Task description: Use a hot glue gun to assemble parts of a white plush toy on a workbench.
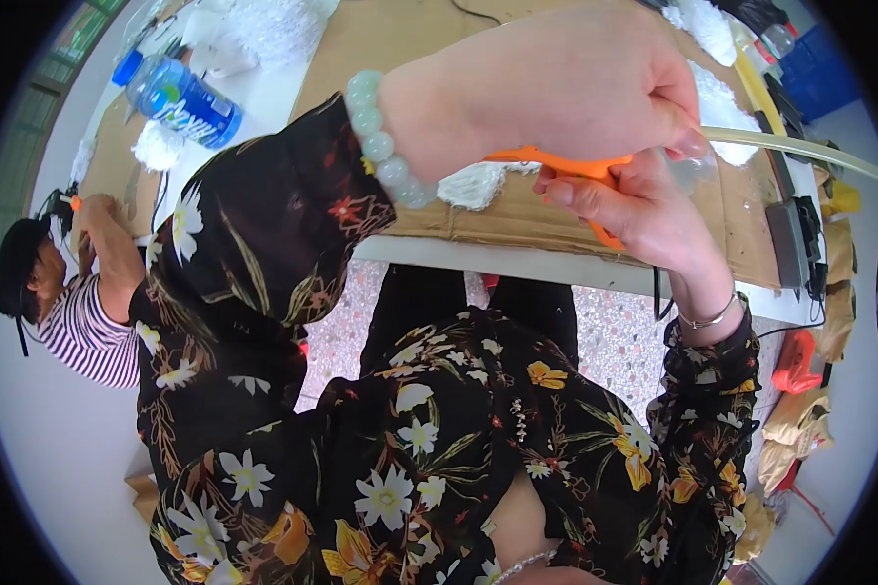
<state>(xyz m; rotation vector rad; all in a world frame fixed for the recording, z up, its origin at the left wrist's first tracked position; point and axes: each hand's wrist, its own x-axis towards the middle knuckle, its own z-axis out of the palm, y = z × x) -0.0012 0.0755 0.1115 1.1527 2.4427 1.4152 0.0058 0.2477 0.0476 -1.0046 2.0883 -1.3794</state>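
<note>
My left hand (556,83), with a pale green bead bracelet at its wrist, reaches across to the right above the table. Its fingers pinch a long translucent glue stick (800,143), which curves away to the right. Just below, my right hand (644,205) is wrapped round the handle of an orange glue gun (590,168). The gun's body points left and is partly covered by my left hand. Where the stick meets the gun is hidden behind my fingers. A bundle of white strands (472,185) lies on the cardboard under the gun.
Brown cardboard (400,93) covers much of the table. A blue-capped bottle (180,102) and white strand piles (263,34) lie at the far left. More bundles (717,107) are at the right, near a dark device (788,244). A person (83,292) in stripes works at the left.
</note>
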